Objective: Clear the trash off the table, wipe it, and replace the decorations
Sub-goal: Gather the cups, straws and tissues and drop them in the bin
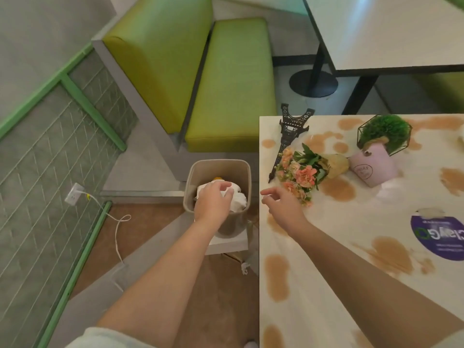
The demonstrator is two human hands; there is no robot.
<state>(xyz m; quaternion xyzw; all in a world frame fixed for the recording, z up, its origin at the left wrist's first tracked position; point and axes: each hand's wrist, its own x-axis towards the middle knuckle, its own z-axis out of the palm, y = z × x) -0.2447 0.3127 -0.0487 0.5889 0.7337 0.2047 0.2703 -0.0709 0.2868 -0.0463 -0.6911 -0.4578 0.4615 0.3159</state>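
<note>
Fingers (pixel 227 188) of the left hand (pixel 213 200) lie loosely spread over white trash (pixel 238 199) in the bin (pixel 200 169), touching or just above it, gripping nothing. Right hand (pixel 282 205) hovers over the stained table (pixel 326 247) edge, fingers relaxed and empty, beside the toppled flowers (pixel 301 172) and tower (pixel 288 136).

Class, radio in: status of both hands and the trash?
Left hand open over bin, on white trash. Right hand open, empty. Table stained; decorations toppled.

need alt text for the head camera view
The left hand presses white crumpled trash into a beige bin beside a stained table. The right hand hovers open near a toppled flower bouquet, Eiffel Tower model and potted plant.
</note>
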